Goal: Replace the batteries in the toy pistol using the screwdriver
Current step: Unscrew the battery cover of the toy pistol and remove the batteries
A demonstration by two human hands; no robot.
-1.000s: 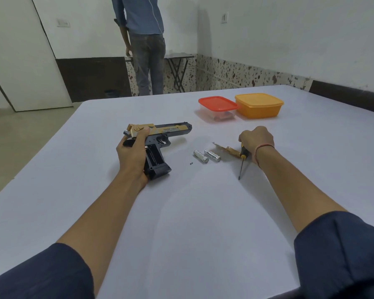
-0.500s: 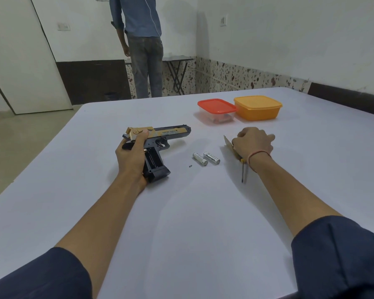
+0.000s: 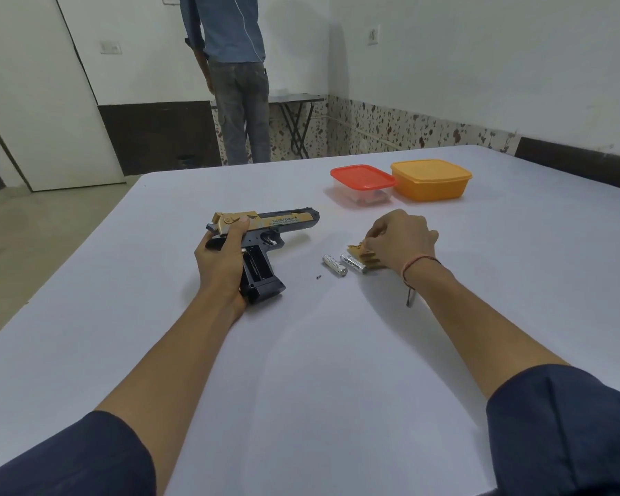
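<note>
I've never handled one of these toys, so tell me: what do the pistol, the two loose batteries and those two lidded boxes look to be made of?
Toy pistol: moulded plastic by the look, matte black frame, gold-coloured slide.
Batteries: probably metal cells, shiny silver wrap with print.
Red-lidded box: clear plastic, contents showing through.
Orange box: opaque plastic, slightly glossy.

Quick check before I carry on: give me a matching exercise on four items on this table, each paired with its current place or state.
Items:
1. toy pistol
2. two batteries
3. screw
4. red-lidded container

States:
A. loose, tiny, on the table between the grip and the cells
B. held down by the left hand, grip compartment open
C. closed, touching the orange container
D. lying side by side by the right hand

Pairs: 1-B, 2-D, 3-A, 4-C
</note>
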